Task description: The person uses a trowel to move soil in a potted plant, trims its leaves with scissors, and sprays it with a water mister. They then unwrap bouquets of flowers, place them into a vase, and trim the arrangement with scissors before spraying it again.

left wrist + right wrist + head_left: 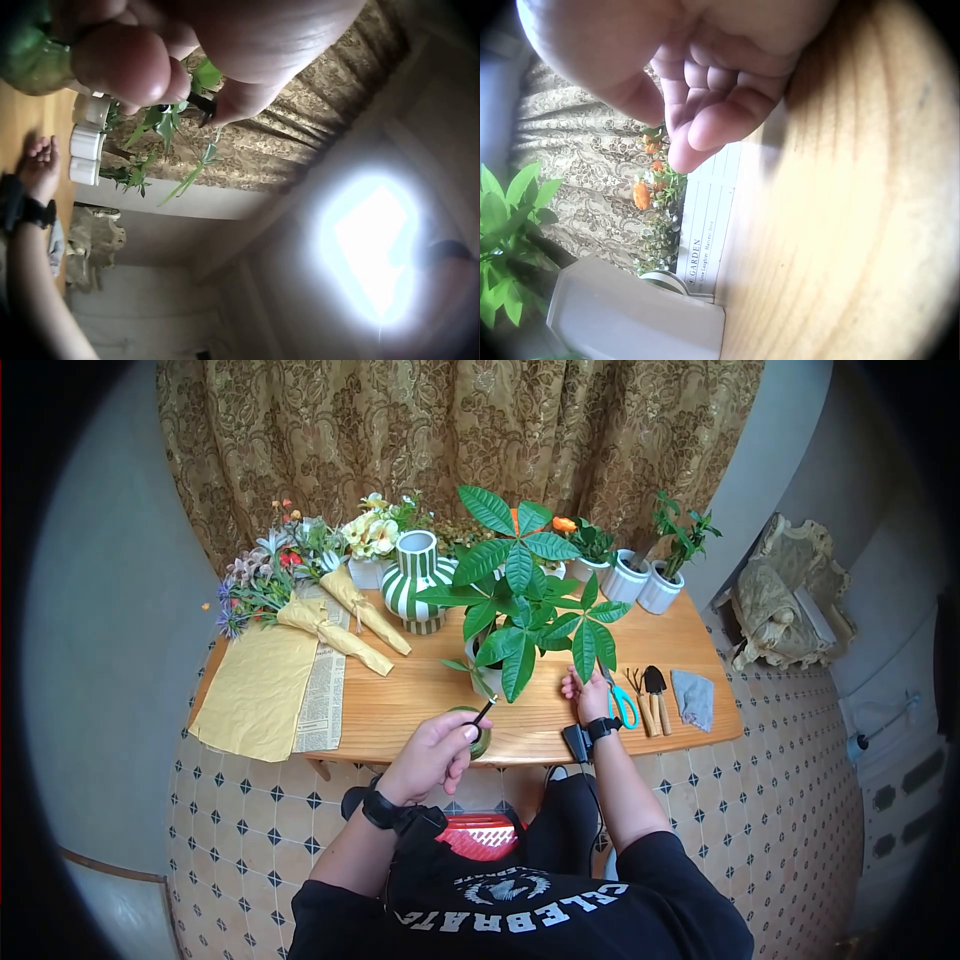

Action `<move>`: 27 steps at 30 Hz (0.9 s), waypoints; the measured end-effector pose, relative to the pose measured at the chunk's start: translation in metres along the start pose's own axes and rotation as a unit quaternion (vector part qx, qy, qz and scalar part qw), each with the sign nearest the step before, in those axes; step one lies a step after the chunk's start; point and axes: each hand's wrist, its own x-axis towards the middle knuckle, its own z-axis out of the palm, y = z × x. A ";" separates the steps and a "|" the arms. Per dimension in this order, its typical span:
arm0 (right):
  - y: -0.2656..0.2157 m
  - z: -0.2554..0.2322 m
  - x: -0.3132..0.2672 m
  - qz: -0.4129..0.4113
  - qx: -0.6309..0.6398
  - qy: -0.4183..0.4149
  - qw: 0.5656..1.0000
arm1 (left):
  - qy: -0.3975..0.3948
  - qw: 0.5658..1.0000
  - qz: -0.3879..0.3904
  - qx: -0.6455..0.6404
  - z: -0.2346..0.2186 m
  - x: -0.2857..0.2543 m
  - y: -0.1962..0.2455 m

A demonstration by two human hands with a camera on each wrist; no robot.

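My left hand [432, 756] grips the top of a green glass spray bottle [34, 56], thumb over its black head. The slim black spout [484, 711] points at a low leaf of a leafy green plant [519, 565]. This plant stands in a white pot [637, 315] near the table's middle. Below its right-hand leaves, my right hand [588, 694] rests on the wood with fingers loosely curled and nothing in them. Turquoise-handled scissors [623, 708] lie just right of that hand. Much of the bottle is hidden behind my left hand in the head view.
Left lie paper-wrapped bouquets [335, 635], tan paper [250, 690] and newspaper [320, 700]. A striped vase [415, 585] and white potted plants [660, 590] line the back. Small garden tools [655, 700] and a grey cloth [692, 698] lie right. A red stool [478, 836] is below.
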 end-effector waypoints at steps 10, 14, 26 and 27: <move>0.001 -0.001 0.000 0.006 0.005 -0.001 1.000 | 0.069 0.993 0.059 -0.074 -0.004 0.003 -0.004; -0.001 0.000 0.000 0.006 0.000 0.000 1.000 | 0.076 0.992 0.068 -0.069 -0.005 0.003 -0.002; -0.001 0.001 0.000 0.006 -0.010 0.010 1.000 | 0.071 0.989 0.080 -0.098 -0.007 0.003 -0.004; -0.001 0.001 0.001 0.006 -0.011 0.011 1.000 | 0.073 0.989 0.080 -0.099 -0.007 0.003 -0.005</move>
